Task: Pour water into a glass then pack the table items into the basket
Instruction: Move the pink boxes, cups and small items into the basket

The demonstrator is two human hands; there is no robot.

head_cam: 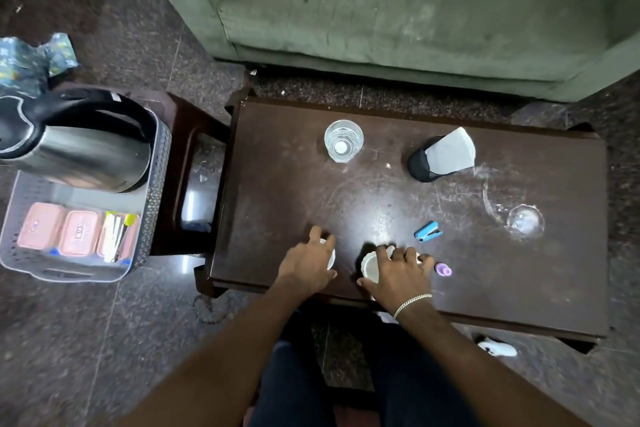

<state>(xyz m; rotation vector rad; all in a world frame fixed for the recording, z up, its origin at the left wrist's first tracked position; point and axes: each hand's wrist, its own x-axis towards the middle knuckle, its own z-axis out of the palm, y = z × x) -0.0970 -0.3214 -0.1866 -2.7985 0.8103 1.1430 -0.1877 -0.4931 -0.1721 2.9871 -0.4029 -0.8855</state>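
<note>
Your left hand lies curled over a white cup at the near edge of the table, fingers and thumb wrapped round it so that most of it is hidden. Your right hand, with a bracelet on the wrist, grips a second white cup just beside the first, fingers spread over its rim. A purple cap sits near your right fingertips and a blue stapler lies just beyond them. Farther back stands the glass with water in it, well apart from a black holder with grey paper in it. Off the table's left end, the basket rests on a stool, holding a steel kettle and pink boxes.
</note>
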